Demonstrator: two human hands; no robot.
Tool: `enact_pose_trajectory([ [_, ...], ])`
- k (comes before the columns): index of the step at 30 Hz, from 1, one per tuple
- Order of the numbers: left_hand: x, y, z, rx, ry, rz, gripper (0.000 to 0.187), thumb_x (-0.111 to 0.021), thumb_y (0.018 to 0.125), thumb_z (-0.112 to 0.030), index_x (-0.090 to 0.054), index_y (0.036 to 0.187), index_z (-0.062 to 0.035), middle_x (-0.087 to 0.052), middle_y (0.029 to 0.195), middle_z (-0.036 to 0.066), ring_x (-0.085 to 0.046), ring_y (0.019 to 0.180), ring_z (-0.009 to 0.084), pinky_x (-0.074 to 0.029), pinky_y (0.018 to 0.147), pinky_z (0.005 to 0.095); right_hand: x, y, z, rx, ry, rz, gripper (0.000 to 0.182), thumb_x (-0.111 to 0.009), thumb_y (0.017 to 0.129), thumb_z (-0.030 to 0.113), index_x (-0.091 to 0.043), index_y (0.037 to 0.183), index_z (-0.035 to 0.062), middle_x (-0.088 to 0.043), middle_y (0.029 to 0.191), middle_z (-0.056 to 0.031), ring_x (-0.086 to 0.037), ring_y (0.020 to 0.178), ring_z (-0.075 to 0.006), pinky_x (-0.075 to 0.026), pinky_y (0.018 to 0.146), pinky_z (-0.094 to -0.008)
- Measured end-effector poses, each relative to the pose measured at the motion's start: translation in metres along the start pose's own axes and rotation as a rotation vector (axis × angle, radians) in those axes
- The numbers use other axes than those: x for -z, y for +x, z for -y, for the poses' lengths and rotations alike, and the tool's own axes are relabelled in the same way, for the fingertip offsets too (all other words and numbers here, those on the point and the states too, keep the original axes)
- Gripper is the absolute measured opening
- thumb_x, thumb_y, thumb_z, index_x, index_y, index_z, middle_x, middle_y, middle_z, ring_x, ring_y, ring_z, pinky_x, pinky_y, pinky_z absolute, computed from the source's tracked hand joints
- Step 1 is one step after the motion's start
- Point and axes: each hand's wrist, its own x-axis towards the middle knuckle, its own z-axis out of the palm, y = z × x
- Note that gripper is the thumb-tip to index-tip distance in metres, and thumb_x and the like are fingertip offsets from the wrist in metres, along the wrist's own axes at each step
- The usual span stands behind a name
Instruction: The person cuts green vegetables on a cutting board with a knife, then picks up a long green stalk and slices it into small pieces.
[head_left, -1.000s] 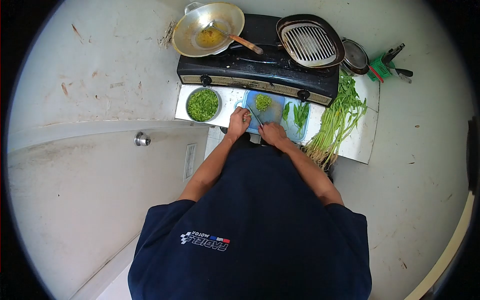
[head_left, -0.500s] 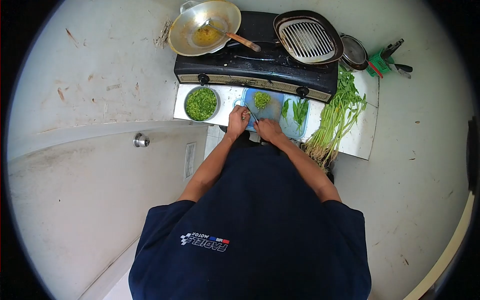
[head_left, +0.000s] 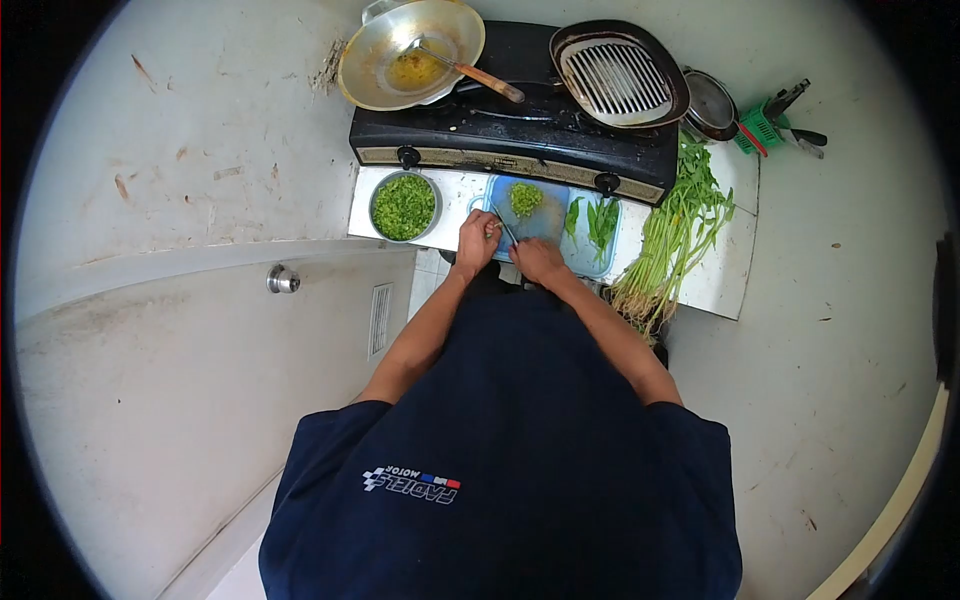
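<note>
A blue cutting board (head_left: 605,262) lies on the white counter, with a small heap of chopped greens (head_left: 525,199) and some loose leaves (head_left: 601,222) on it. My right hand (head_left: 539,259) is closed round the handle of a knife (head_left: 506,229), whose blade points up and left. Beside the blade, at the board's left edge, my left hand (head_left: 479,238) is closed with its fingertips pinched on a bit of green stem. Left of the board stands a round bowl (head_left: 436,214) full of chopped greens (head_left: 403,207).
A black stove (head_left: 520,135) stands behind the board, carrying a wok (head_left: 355,75) with a spatula (head_left: 490,82) and a grill pan (head_left: 615,80). At right lie long-stemmed greens (head_left: 670,235), a lidded pot (head_left: 708,103) and a green basket (head_left: 760,128) of utensils.
</note>
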Motion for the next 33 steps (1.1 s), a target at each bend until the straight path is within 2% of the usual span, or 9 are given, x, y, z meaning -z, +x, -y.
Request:
enact_pose_trajectory([
  [11,0.001,0.0,0.001,-0.008,-0.005,0.001,0.01,-0.069,0.085,0.003,-0.069,0.094,0.004,-0.062,0.091,0.015,-0.067,0.076,0.0258,-0.056,0.072,0.0347,0.001,-0.014,-0.006,0.005,-0.044,0.021,0.045,-0.049,0.105,0.035,-0.077,0.092,0.0021,-0.076,0.09,-0.0193,-0.074,0.089,-0.0384,-0.058,0.083,-0.0505],
  [14,0.001,-0.001,-0.003,0.008,-0.003,0.007,0.009,-0.07,0.086,0.002,-0.07,0.095,0.0035,-0.062,0.091,0.015,-0.067,0.077,0.0258,-0.057,0.073,0.0346,0.008,-0.006,0.004,-0.005,-0.044,0.023,0.046,-0.049,0.105,0.035,-0.077,0.091,0.0022,-0.076,0.089,-0.0195,-0.074,0.088,-0.0381,-0.058,0.082,-0.0501],
  [17,0.002,0.0,0.001,-0.016,-0.005,0.024,0.009,-0.07,0.086,0.002,-0.07,0.095,0.0031,-0.062,0.091,0.015,-0.068,0.077,0.0264,-0.057,0.073,0.0349,0.001,0.001,0.0,0.005,-0.002,0.009,0.048,-0.049,0.105,0.036,-0.076,0.091,-0.0009,-0.074,0.09,-0.0245,-0.073,0.088,-0.0422,-0.058,0.082,-0.0508],
  [26,0.004,-0.002,-0.001,-0.044,0.031,0.033,0.01,-0.069,0.087,0.003,-0.069,0.097,0.0022,-0.062,0.092,0.015,-0.067,0.079,0.0283,-0.057,0.074,0.0372,0.006,-0.014,-0.002,-0.046,0.001,0.073,0.048,-0.048,0.105,0.036,-0.076,0.093,-0.0008,-0.074,0.091,-0.0241,-0.073,0.088,-0.0428,-0.058,0.084,-0.0507],
  [29,0.003,-0.003,0.004,-0.073,0.082,0.042,0.013,-0.069,0.086,0.003,-0.068,0.099,0.0016,-0.061,0.097,0.016,-0.067,0.079,0.0291,-0.058,0.075,0.0379,0.004,0.0,0.007,-0.058,-0.031,0.031,0.05,-0.047,0.106,0.037,-0.076,0.093,-0.0011,-0.075,0.093,-0.0241,-0.073,0.09,-0.0421,-0.058,0.085,-0.051],
  [33,0.005,-0.002,0.005,-0.074,0.086,0.056,0.015,-0.071,0.086,0.001,-0.068,0.101,0.0008,-0.06,0.106,0.017,-0.067,0.08,0.0302,-0.059,0.076,0.0389,0.005,-0.001,0.002,-0.072,-0.036,0.036,0.049,-0.045,0.106,0.038,-0.078,0.097,0.0046,-0.076,0.1,-0.0201,-0.074,0.094,-0.0381,-0.058,0.088,-0.0499],
])
